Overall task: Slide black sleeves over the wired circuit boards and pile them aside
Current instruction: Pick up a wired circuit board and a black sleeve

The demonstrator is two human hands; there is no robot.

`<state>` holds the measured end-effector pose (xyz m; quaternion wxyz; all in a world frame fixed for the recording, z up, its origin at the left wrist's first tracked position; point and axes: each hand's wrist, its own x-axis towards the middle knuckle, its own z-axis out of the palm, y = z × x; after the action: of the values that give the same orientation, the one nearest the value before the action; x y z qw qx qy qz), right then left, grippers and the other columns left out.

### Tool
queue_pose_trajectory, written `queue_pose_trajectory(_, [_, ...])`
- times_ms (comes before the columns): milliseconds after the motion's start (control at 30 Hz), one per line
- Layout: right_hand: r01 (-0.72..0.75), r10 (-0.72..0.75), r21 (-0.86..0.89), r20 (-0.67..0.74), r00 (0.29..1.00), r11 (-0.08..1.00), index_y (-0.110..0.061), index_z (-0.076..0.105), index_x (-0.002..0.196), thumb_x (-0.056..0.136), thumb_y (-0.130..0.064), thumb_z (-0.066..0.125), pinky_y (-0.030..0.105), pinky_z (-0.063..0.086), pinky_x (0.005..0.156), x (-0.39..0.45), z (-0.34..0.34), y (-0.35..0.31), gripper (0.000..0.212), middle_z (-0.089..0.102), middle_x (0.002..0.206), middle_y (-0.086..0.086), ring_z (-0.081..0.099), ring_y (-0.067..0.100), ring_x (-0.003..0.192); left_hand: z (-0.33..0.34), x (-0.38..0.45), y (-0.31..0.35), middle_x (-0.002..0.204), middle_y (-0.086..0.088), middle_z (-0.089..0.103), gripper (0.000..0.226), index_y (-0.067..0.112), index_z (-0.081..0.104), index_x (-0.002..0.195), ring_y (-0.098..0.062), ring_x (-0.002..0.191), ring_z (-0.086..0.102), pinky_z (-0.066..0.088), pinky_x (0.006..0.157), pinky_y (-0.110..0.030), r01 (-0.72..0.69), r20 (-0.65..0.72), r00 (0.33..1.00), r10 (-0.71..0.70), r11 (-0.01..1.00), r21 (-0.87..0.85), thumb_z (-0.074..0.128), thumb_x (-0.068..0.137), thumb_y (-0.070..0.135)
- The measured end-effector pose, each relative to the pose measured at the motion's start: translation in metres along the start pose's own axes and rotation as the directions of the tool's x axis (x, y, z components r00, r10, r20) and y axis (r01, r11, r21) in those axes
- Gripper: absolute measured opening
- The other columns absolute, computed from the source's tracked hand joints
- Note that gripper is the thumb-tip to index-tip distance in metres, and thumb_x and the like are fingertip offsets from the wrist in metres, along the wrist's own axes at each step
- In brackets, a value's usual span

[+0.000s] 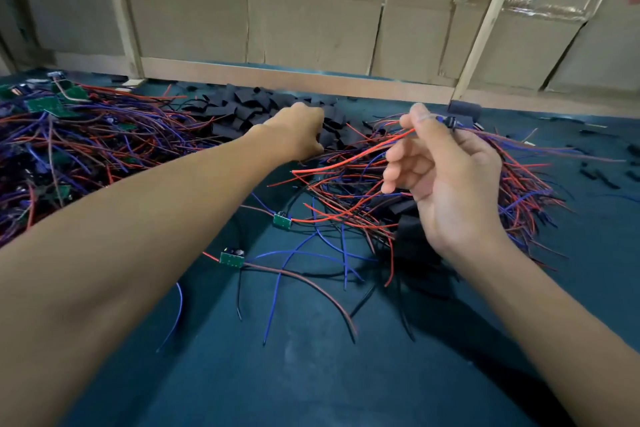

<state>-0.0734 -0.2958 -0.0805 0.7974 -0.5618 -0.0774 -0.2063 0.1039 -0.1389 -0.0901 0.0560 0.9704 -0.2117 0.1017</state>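
Observation:
My left hand (300, 131) reaches far forward into the heap of black sleeves (249, 107), fingers curled down among them; what it grips is hidden. My right hand (446, 177) is raised over the right-hand pile and pinches a wired board (450, 121) between thumb and forefinger, its red and blue wires trailing left. Two bare green boards (282, 220) (232, 258) with loose wires lie on the mat between my arms. A big tangle of unsleeved boards and wires (69, 142) fills the left side.
A pile of sleeved boards with red and blue wires (512, 191) lies under and right of my right hand. Stray black sleeves (595, 173) dot the far right. A wooden rail (294, 80) and cardboard wall close off the back. The mat (311, 374) is dark teal.

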Motion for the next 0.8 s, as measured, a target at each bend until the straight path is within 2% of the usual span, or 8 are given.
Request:
queue_pose_trajectory(100, [0.002,-0.002,0.005,-0.015,1.000,1.000,-0.004,0.067,0.090,0.098,-0.016,0.068,0.030,0.050,0.046,0.001,0.001,0.002,0.015,0.067,0.067,0.013,0.062,0.024,0.050,0.001,-0.008,0.007,0.103,-0.020,0.059,0.030,0.006,0.049,0.112,-0.042,0.096,0.062,0.041,0.066,-0.039,-0.090,-0.054,0.994,0.098,0.988,0.128,0.062,0.092,0.025])
queue_pose_trajectory(167, [0.011,-0.012,-0.009,-0.026,1.000,1.000,-0.005,0.067,0.088,0.096,-0.013,0.070,0.031,0.051,0.046,0.001,0.000,0.003,0.012,0.068,0.071,0.013,0.064,0.025,0.053,-0.001,-0.017,0.010,0.095,-0.019,0.058,0.033,0.005,0.044,0.117,-0.044,0.095,0.062,0.041,0.064,-0.040,-0.111,-0.083,0.989,0.119,0.989,0.097,0.059,0.092,0.021])
queue_pose_trajectory(233, [0.033,-0.033,-0.016,-0.046,0.998,0.999,-0.006,0.067,0.089,0.095,-0.012,0.071,0.031,0.051,0.047,0.003,-0.001,0.003,0.009,0.068,0.073,0.012,0.066,0.025,0.055,-0.006,-0.030,0.007,0.090,-0.015,0.059,0.039,0.007,0.043,0.123,-0.043,0.093,0.063,0.047,0.068,-0.042,-0.096,-0.142,0.986,0.091,0.995,-0.027,0.058,0.092,0.024])
queue_pose_trajectory(333, [0.090,-0.094,-0.047,-0.099,0.991,0.995,-0.003,0.067,0.090,0.096,-0.010,0.070,0.030,0.051,0.047,0.006,-0.003,-0.001,0.010,0.068,0.070,0.009,0.068,0.024,0.056,-0.009,-0.068,-0.004,0.107,-0.008,0.072,0.049,0.016,0.053,0.135,-0.025,0.100,0.066,0.052,0.093,-0.034,-0.112,-0.289,0.957,0.005,0.929,-0.352,0.066,0.088,0.026])
queue_pose_trajectory(400, [0.150,-0.163,-0.113,-0.116,0.980,0.982,-0.002,0.066,0.090,0.096,-0.008,0.069,0.029,0.052,0.047,0.007,-0.004,-0.003,0.009,0.068,0.068,0.006,0.068,0.023,0.055,-0.006,-0.101,-0.009,0.103,0.007,0.073,0.043,0.022,0.064,0.127,-0.003,0.096,0.066,0.048,0.095,-0.016,-0.150,-0.386,0.920,-0.064,0.853,-0.499,0.072,0.085,0.023])
queue_pose_trajectory(500, [0.221,-0.239,-0.191,-0.075,0.968,0.956,-0.009,0.066,0.086,0.095,-0.010,0.070,0.030,0.053,0.048,0.005,-0.003,-0.003,0.010,0.069,0.069,0.004,0.068,0.022,0.055,0.006,-0.138,-0.012,0.092,0.026,0.071,0.032,0.030,0.072,0.112,0.009,0.092,0.066,0.046,0.088,-0.005,-0.142,-0.415,0.893,-0.175,0.766,-0.626,0.077,0.082,0.020])
queue_pose_trajectory(667, [0.224,-0.229,-0.194,-0.006,0.973,0.955,-0.013,0.068,0.083,0.093,-0.013,0.072,0.031,0.053,0.048,0.000,0.001,-0.004,0.011,0.068,0.069,0.007,0.067,0.026,0.054,0.011,-0.146,-0.009,0.095,0.019,0.073,0.029,0.027,0.071,0.111,0.007,0.095,0.066,0.048,0.088,-0.011,-0.140,-0.437,0.876,-0.206,0.756,-0.639,0.076,0.084,0.018])
queue_pose_trajectory(800, [0.219,-0.223,-0.210,0.004,0.975,0.953,-0.013,0.067,0.083,0.095,-0.010,0.070,0.029,0.052,0.047,-0.003,0.003,-0.005,0.013,0.068,0.069,0.006,0.067,0.024,0.054,0.009,-0.149,-0.013,0.091,0.031,0.069,0.030,0.032,0.070,0.110,0.013,0.096,0.063,0.047,0.084,-0.009,-0.155,-0.439,0.886,-0.152,0.794,-0.588,0.076,0.083,0.020])
